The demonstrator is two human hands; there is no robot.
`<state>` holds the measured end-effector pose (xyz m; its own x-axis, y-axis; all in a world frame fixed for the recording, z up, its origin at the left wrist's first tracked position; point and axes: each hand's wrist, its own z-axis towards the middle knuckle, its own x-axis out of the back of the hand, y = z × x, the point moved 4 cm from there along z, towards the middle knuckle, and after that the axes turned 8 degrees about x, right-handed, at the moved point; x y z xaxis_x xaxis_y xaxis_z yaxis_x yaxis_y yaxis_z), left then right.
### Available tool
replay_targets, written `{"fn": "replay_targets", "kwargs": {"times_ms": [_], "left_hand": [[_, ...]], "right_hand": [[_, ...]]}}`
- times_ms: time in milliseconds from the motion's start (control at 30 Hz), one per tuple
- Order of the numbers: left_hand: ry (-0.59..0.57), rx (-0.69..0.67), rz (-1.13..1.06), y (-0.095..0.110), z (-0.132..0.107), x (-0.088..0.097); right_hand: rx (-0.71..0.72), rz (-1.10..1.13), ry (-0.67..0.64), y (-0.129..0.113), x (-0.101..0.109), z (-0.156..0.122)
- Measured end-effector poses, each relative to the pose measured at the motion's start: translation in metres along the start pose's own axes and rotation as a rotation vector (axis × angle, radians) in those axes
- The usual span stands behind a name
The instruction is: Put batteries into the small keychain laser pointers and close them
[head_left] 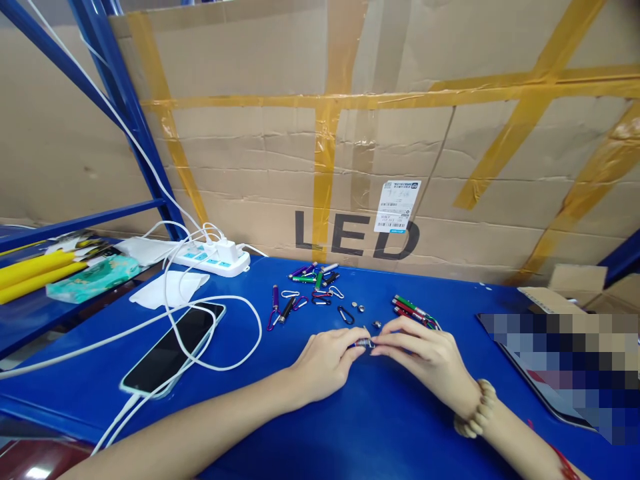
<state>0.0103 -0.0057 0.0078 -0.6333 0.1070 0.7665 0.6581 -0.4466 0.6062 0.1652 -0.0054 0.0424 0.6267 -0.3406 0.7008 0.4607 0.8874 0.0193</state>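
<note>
My left hand [325, 363] pinches a small keychain flashlight [364, 343], a slim tube with a shiny metal end poking out of the fingertips. Thumb and fingers of my right hand [425, 353] close on that metal end from the other side. Much of the tube is hidden by the fingers. Just beyond the hands lie a small metal piece [377, 324], two round silver button cells [358, 307] and a black carabiner clip [345, 315]. Green and red keychain flashlights [411, 309] lie behind my right hand.
More coloured flashlights with clips [320, 280] are scattered toward the cardboard wall [260, 167]. On the left are a phone [173, 350] under looping white cables and a power strip [215, 260]. A dark flat device [540, 380], partly blurred out, lies at right near an opened carton [575, 287].
</note>
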Motion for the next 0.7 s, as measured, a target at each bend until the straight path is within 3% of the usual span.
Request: {"fn": "replay_targets", "kwargs": {"times_ms": [300,700], "left_hand": [[-0.025,-0.019,0.112,0.0033,0.0,0.0024],[-0.018,-0.02,0.04,0.0016,0.0009,0.002]], "right_hand": [[-0.044,0.014,0.001,0.0,-0.0003,0.0003],[-0.059,-0.005,-0.021,-0.0002,-0.0011,0.0011]]}}
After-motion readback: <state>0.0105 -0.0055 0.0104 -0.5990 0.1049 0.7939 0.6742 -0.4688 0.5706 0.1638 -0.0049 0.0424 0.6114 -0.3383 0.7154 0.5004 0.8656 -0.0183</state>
